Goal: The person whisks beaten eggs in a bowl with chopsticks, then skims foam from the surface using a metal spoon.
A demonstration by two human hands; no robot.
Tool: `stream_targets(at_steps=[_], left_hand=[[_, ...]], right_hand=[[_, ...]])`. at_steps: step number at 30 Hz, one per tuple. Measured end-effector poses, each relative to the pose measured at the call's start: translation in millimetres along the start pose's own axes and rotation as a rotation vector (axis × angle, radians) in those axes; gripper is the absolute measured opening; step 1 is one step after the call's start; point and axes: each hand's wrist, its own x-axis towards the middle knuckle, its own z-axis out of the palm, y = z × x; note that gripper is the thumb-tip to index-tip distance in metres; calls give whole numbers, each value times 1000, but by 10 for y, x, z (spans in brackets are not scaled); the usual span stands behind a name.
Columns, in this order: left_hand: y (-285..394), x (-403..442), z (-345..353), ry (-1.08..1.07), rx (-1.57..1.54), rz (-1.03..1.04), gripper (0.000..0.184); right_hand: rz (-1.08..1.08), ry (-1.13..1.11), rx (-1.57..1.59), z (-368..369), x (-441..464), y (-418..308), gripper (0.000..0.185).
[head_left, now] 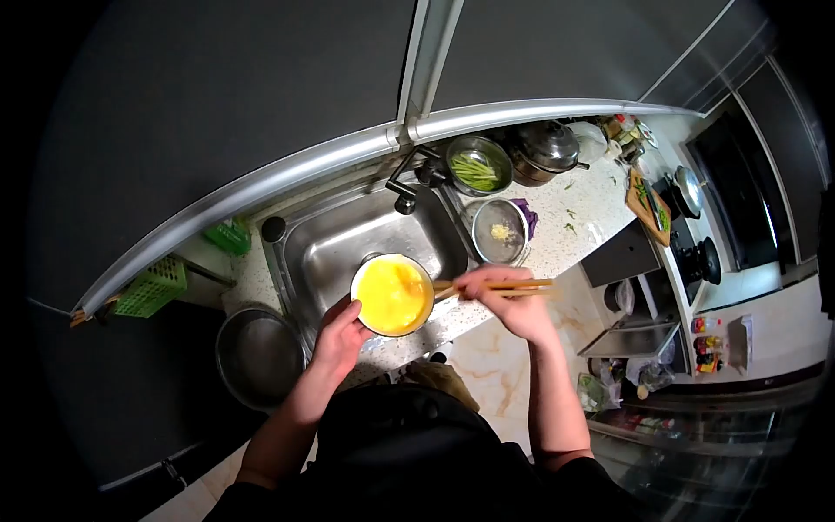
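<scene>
A: Where do we see the round bowl with a pale interior point(356, 285)?

B: We see it over the near edge of the rectangular stainless-steel sink point(326, 248), filled with bright yellow liquid point(390, 296).

A: And how do we find the hands?

B: We find the left hand point(339, 334) curled against the bowl's lower left side, thumb at the rim, holding it. The right hand point(498, 296) is closed around slim, light-brown chopsticks point(526, 284), which point leftward to the bowl's right rim. They are blurred, so we cannot tell how deep the tips sit.

A: What do we notice nearby?

B: Beyond the right hand, on the speckled white surface point(561, 209), we see a round, shallow bowl point(513, 252) with a small pale-yellow heap point(501, 232). Behind it is a round metal bowl holding green cut stalks point(476, 171), just beside a lidded metal pot point(546, 150). Left of the sink we see a wide, round grey metal basin point(261, 355).
</scene>
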Motion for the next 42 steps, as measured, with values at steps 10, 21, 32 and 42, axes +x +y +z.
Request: stream_targets(at_steps=[10,21,32,42], left_hand=[[3,-17,-16,-4,-13,2,44],[3,-25,1,16,-3,-3,44],[-7,-16,-25,23,-14,-6,43],[-12,5,-38,3,-3,6,41]], right_hand=[[-52,112,38,23,10,70,15],[-88,22,-14,-6,-15,83,15],[-12,-9,-1,-17,-61,101,16],[-107,141,-40,39,-38,75,14]])
